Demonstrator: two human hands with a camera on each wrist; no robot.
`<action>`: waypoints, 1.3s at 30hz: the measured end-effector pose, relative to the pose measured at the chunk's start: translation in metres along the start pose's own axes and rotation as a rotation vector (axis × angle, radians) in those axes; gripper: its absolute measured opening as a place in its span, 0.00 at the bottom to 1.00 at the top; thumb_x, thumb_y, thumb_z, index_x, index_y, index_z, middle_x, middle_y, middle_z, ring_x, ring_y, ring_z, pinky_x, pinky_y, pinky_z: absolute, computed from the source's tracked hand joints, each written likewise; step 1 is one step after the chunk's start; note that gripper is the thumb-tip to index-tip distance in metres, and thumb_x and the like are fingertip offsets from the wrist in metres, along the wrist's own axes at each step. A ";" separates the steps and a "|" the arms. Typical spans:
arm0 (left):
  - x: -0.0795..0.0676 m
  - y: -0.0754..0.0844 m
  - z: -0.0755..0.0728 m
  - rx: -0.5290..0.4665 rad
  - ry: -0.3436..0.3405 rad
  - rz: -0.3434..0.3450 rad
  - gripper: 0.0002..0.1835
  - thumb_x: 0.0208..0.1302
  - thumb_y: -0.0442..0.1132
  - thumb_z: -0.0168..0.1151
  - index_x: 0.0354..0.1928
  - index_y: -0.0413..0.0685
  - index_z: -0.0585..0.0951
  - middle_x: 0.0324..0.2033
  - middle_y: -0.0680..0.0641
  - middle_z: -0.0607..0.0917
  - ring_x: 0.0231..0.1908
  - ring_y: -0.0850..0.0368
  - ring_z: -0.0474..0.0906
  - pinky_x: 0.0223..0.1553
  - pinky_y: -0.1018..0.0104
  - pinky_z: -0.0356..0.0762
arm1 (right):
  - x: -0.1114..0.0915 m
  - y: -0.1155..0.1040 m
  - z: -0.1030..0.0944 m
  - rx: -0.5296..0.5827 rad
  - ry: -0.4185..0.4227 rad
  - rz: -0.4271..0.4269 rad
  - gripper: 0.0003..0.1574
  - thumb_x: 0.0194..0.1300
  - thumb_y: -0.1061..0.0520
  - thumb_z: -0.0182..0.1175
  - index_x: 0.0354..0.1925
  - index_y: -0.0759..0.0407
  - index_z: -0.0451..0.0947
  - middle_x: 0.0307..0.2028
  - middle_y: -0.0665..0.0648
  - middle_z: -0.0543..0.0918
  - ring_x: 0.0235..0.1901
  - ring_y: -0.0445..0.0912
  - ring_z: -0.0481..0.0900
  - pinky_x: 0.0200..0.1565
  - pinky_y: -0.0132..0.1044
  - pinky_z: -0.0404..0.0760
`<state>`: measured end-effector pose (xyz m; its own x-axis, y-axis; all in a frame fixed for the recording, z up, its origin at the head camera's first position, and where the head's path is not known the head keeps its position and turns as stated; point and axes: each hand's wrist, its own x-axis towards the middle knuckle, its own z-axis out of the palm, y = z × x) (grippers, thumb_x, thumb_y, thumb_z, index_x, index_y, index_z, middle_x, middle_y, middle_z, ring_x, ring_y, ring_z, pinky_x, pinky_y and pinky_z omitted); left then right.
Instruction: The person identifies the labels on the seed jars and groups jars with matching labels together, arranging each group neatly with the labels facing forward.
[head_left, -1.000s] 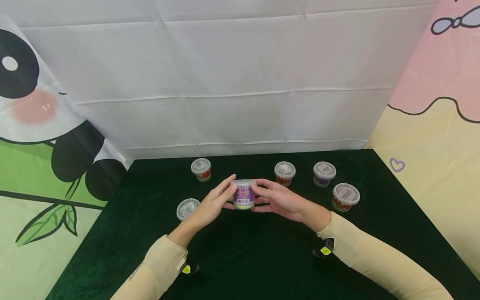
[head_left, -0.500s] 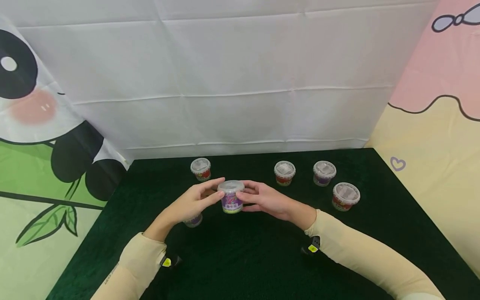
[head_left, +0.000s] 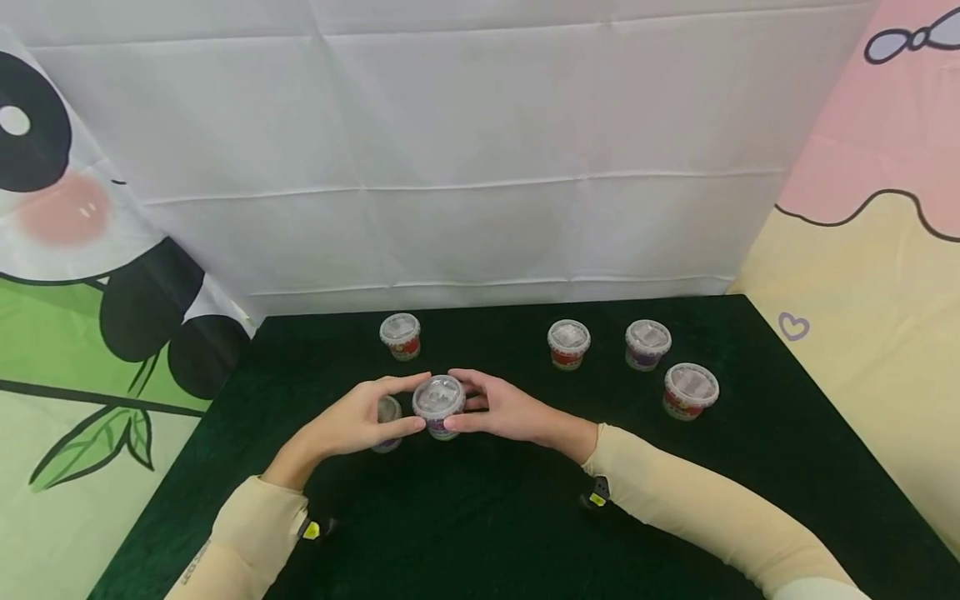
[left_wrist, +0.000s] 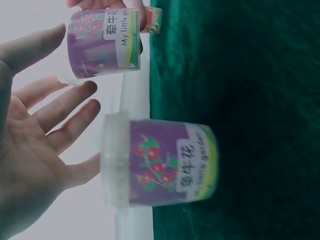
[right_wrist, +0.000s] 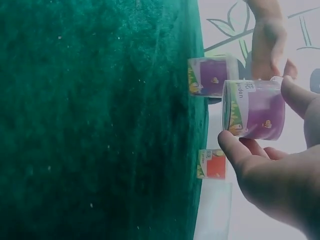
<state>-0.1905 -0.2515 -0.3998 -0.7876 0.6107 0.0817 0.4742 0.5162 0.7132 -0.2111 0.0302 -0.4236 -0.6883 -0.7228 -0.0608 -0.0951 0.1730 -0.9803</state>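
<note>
Green cloth (head_left: pixel 487 517); purple cup (head_left: pixel 439 408) upright, lid (head_left: pixel 438 393) up, long axis near vertical; right grip (head_left: pixel 510 407) clamped on it, left grip (head_left: pixel 348 421) spread alongside.

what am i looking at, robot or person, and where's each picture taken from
No robot: these are a person's bare left hand and right hand. The head view is filmed from the person's head, looking down; each wrist view is filmed from that wrist, so things look tipped sideways. Both hands hold one lidded, purple-labelled tub between them. Five more stand on the green cloth: a second purple tub near the left hand, a third purple tub at back right, and three red-labelled tubs.
</note>
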 end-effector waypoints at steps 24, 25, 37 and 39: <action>-0.009 -0.021 0.010 0.187 0.042 0.049 0.35 0.61 0.53 0.74 0.67 0.46 0.76 0.59 0.48 0.81 0.58 0.48 0.76 0.56 0.43 0.76 | 0.018 0.021 0.020 -0.154 -0.028 -0.015 0.49 0.71 0.52 0.64 0.79 0.60 0.50 0.71 0.58 0.67 0.67 0.50 0.71 0.61 0.33 0.75; -0.009 -0.021 0.010 0.191 0.040 0.052 0.35 0.61 0.52 0.74 0.67 0.46 0.77 0.59 0.48 0.82 0.58 0.49 0.76 0.56 0.44 0.77 | 0.018 0.021 0.020 -0.160 -0.028 -0.012 0.48 0.72 0.51 0.63 0.79 0.60 0.50 0.71 0.58 0.67 0.67 0.50 0.71 0.60 0.33 0.75; -0.003 -0.022 0.007 0.205 -0.022 -0.003 0.35 0.60 0.53 0.75 0.65 0.45 0.78 0.58 0.46 0.81 0.57 0.50 0.75 0.54 0.52 0.78 | 0.021 0.017 0.023 -0.217 -0.027 0.061 0.45 0.75 0.46 0.58 0.79 0.59 0.52 0.68 0.58 0.71 0.63 0.49 0.75 0.57 0.34 0.78; -0.002 -0.022 0.007 0.205 -0.025 -0.013 0.35 0.59 0.52 0.75 0.65 0.45 0.78 0.58 0.46 0.81 0.57 0.49 0.75 0.54 0.52 0.78 | 0.022 0.016 0.022 -0.224 -0.031 0.070 0.44 0.75 0.46 0.59 0.79 0.57 0.53 0.66 0.57 0.72 0.62 0.48 0.76 0.56 0.34 0.79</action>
<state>-0.1963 -0.2603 -0.4201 -0.7853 0.6167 0.0538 0.5361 0.6341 0.5573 -0.2114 0.0024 -0.4445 -0.6769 -0.7234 -0.1359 -0.2077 0.3648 -0.9076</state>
